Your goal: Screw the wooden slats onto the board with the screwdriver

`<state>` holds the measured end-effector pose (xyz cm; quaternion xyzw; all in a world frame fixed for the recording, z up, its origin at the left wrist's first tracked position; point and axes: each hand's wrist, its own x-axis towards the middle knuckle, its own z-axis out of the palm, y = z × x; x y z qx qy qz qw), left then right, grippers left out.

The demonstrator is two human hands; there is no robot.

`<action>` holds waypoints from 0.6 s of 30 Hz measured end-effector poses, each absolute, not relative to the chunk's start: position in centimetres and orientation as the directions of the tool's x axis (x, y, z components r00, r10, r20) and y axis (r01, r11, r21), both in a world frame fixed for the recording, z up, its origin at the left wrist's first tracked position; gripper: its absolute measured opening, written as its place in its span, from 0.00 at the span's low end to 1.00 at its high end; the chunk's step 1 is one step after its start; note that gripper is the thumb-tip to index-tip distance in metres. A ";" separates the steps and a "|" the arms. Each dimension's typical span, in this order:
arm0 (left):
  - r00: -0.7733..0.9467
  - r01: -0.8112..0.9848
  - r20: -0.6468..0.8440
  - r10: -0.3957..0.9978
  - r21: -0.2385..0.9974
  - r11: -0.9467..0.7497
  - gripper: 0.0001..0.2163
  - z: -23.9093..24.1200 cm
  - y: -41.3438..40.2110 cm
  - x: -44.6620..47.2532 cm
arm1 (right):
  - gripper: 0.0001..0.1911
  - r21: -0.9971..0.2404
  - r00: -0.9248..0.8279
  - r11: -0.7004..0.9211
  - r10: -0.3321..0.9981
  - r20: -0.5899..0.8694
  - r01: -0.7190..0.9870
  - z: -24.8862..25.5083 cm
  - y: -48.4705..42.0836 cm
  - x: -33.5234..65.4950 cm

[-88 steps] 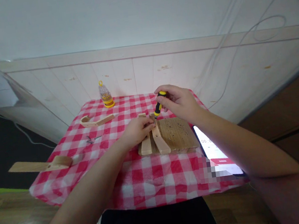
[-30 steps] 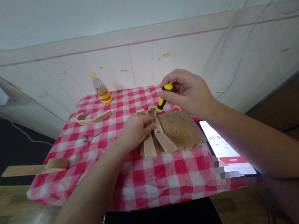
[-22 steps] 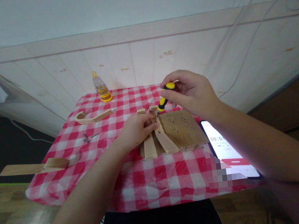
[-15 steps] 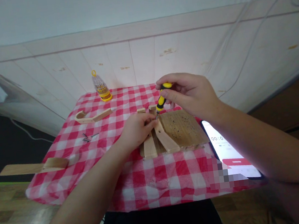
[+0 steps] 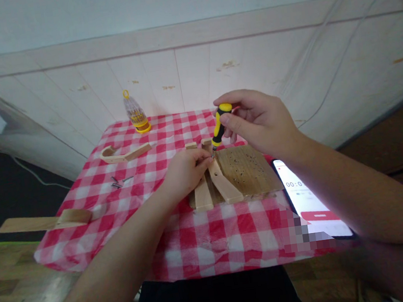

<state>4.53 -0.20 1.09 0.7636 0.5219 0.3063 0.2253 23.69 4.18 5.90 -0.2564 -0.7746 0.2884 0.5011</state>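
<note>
My right hand (image 5: 260, 121) grips a yellow-and-black screwdriver (image 5: 219, 125), which leans slightly with its bit pointing down. That bit meets a curved wooden piece (image 5: 225, 182) with a hole, lying on a worn brown board (image 5: 246, 167). Beside the bit, my left hand (image 5: 185, 170) has its thumb and fingers pinched together, resting over the wood. Whatever is between those fingertips is too small to make out. Another wooden strip (image 5: 203, 198) lies under my left hand, to the left of the first piece.
A hook-shaped wooden piece (image 5: 126, 155) and several screws (image 5: 117, 183) lie on the checked cloth (image 5: 184, 247). Another wooden piece (image 5: 47, 222) overhangs the left edge. A bit-set holder (image 5: 137, 115) stands near the wall; a lit phone (image 5: 314, 205) lies at right.
My right hand has risen a little and the screwdriver handle stands somewhat more upright. My left hand keeps its pinch by the bit. The whole view has shifted slightly.
</note>
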 end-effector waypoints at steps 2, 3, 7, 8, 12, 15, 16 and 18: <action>0.270 0.663 0.235 0.934 0.658 -0.357 0.08 1.2 -0.2 4.6 | 0.12 -0.707 -0.344 0.701 0.689 0.638 0.092 5.7 4.2 23.3; 0.268 0.665 0.237 0.934 0.656 -0.357 0.07 1.2 -0.3 4.6 | 0.12 -0.706 -0.333 0.702 0.690 0.643 0.090 5.6 4.2 23.1; 0.254 0.655 0.246 0.935 0.668 -0.354 0.06 1.5 -0.4 4.7 | 0.16 -0.703 -0.344 0.700 0.695 0.631 0.124 5.6 4.1 22.9; 0.252 0.650 0.249 0.935 0.672 -0.354 0.06 1.5 -0.4 4.7 | 0.15 -0.699 -0.353 0.702 0.694 0.628 0.137 5.6 4.1 23.0; 0.256 0.653 0.246 0.935 0.670 -0.355 0.08 1.5 -0.4 4.7 | 0.15 -0.696 -0.372 0.702 0.693 0.617 0.153 5.7 4.1 23.5; 0.262 0.666 0.227 0.938 0.661 -0.346 0.09 1.5 -0.3 4.7 | 0.17 -0.730 -0.405 0.672 0.707 0.580 0.128 5.8 4.1 23.9; 0.262 0.671 0.224 0.939 0.657 -0.344 0.09 1.5 -0.3 4.7 | 0.17 -0.737 -0.414 0.664 0.709 0.570 0.123 5.9 4.1 23.9; 0.262 0.675 0.226 0.938 0.652 -0.345 0.09 1.5 -0.4 4.7 | 0.17 -0.738 -0.420 0.662 0.710 0.565 0.127 6.1 4.0 24.0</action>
